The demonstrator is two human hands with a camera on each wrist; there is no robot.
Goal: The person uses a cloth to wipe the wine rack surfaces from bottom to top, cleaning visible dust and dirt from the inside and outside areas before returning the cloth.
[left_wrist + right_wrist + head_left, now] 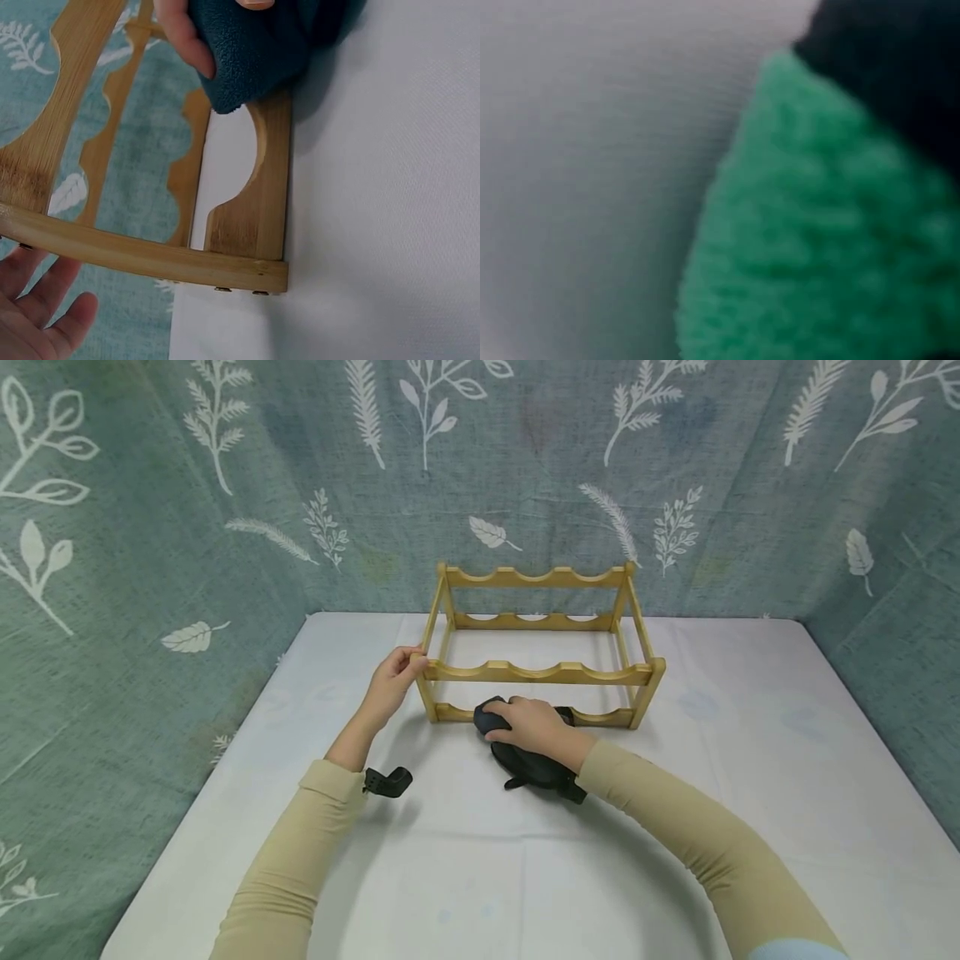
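A wooden rack [495,673] with scalloped rails stands on the white-covered table. My left hand [393,681] holds its upper front left corner; in the left wrist view, fingers [56,289] touch the rack's side piece. At the lower front rail, my right hand [536,727] grips a dark blue fuzzy cloth [491,717]. This cloth [244,52] lies against the scalloped rail in the left wrist view. Close up in the right wrist view, fuzzy fabric [817,240] looks green beside a blurred dark shape. Part of the lower front rail is hidden by the right hand and cloth.
The white table cover [465,877] spreads around the rack on every side. Behind it hangs a blue-green leaf-patterned curtain [525,502], which also runs along both sides. A small black device [388,782] sits at the left wrist.
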